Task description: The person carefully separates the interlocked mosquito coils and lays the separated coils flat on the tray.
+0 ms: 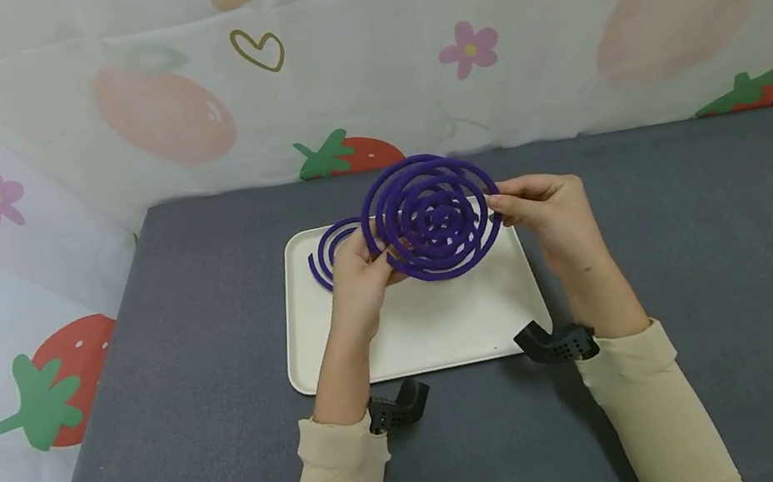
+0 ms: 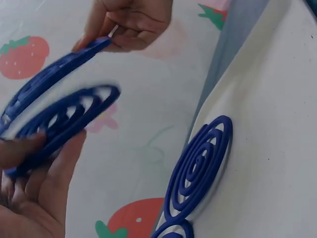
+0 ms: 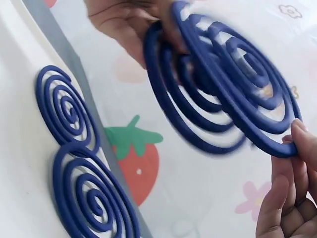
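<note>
My left hand (image 1: 355, 280) grips the edge of one blue-purple mosquito coil (image 3: 171, 121) between thumb and fingers. With its thumb and fingertips, my right hand (image 1: 553, 219) pinches the rim of a second mosquito coil (image 2: 54, 74). Both coils are raised above the tray (image 1: 461, 330), and in the head view they overlap into one dense spiral. In the right wrist view the two appear as separate discs, tilted and close together. On the tray lie two more coils, an upper one (image 3: 73, 116) and a lower one (image 3: 96, 203), which overlap at their edges; my left hand partly hides them in the head view.
The white rectangular tray rests on a grey cloth-covered table (image 1: 190, 390). Behind it hangs a pale curtain (image 1: 359, 68) printed with strawberries and flowers. Black wrist mounts are worn at the left cuff (image 1: 401, 407) and right cuff (image 1: 562, 344).
</note>
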The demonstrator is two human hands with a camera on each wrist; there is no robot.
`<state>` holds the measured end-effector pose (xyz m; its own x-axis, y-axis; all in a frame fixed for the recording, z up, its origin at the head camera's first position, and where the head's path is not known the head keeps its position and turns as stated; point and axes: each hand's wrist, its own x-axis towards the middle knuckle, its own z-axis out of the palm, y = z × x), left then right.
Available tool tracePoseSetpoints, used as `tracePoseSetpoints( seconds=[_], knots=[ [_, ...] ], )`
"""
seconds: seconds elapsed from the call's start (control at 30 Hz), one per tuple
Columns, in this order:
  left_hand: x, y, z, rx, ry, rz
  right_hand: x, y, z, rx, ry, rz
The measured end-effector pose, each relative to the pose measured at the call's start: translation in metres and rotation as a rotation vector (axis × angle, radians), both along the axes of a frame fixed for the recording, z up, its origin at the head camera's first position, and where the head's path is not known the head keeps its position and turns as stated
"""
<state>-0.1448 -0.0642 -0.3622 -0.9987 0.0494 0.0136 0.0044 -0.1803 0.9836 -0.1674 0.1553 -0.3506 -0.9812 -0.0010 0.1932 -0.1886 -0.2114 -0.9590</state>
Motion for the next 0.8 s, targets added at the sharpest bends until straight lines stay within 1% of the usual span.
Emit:
tracePoseSetpoints(
  seconds=[0.1, 0.17, 0.27, 0.37, 0.47, 0.57, 0.7, 0.8],
  knots=[
    [-0.004, -0.004, 0.001, 0.053, -0.029, 0.043, -0.004, 0.002, 0.002, -0.040, 0.011, 0.011],
    [-0.006, -0.008, 0.002, 0.076, -0.045, 0.056, -0.006, 0.003, 0.003, -0.062, 0.009, 0.034],
    [-0.008, -0.012, 0.004, 0.063, -0.063, 0.041, -0.010, 0.006, 0.003, -0.084, -0.010, 0.075],
    [-0.006, -0.016, 0.005, 0.008, -0.082, 0.008, -0.011, 0.010, 0.001, -0.083, -0.051, 0.094],
    [0.000, -0.026, 0.003, -0.077, -0.107, -0.029, -0.008, 0.016, -0.003, -0.064, -0.113, 0.102],
    [0.008, -0.042, -0.004, -0.156, -0.139, -0.057, -0.002, 0.024, -0.011, -0.014, -0.171, 0.118],
    [0.019, -0.066, -0.015, -0.209, -0.193, -0.103, 0.006, 0.031, -0.025, 0.075, -0.234, 0.136],
    [0.028, -0.080, -0.022, -0.229, -0.226, -0.140, 0.010, 0.033, -0.034, 0.126, -0.274, 0.148]
  ],
)
